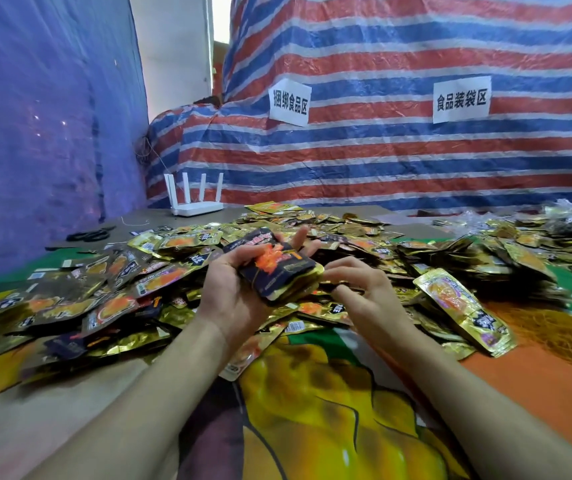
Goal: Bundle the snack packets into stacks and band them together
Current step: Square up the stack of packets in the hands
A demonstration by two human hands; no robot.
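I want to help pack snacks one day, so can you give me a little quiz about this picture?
1. True or false: the left hand holds a stack of packets.
2. Which white thing stands at the back of the table? A) a router with four antennas B) a kettle C) a fan
3. Fill the gap: the black scissors lie to the ___ of the router.
Key: 1 true; 2 A; 3 left.
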